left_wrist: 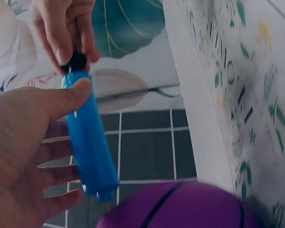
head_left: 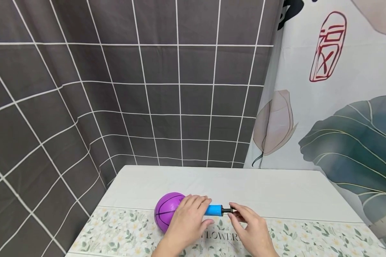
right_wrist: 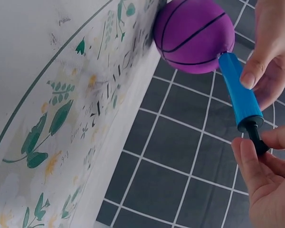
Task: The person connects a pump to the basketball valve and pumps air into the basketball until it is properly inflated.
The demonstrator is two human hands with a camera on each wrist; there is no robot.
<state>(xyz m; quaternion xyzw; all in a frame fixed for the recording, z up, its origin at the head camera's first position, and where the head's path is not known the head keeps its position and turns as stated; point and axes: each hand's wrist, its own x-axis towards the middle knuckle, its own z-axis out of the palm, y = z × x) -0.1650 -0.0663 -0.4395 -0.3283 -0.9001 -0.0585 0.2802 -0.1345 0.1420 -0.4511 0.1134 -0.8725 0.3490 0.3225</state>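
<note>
A purple ball (head_left: 168, 210) with black lines sits on the table in the head view. Against its side stands the blue barrel of a hand pump (right_wrist: 240, 92), lying roughly level. My left hand (head_left: 189, 223) holds the barrel, thumb on one side and fingers round the other, as the left wrist view shows. At the far end, my right hand (head_left: 254, 228) pinches the pump's black handle (right_wrist: 260, 146) between thumb and fingertips. A short length of black rod shows between handle and barrel. The exact spot where the pump meets the ball is hard to make out.
Both hands work above a white table (head_left: 212, 182) with a floral printed band (head_left: 122, 228) along its near part. Behind it hangs a dark grey cloth (head_left: 196, 100) with a white grid. A white curtain (head_left: 296, 150) with leaf prints hangs at the right.
</note>
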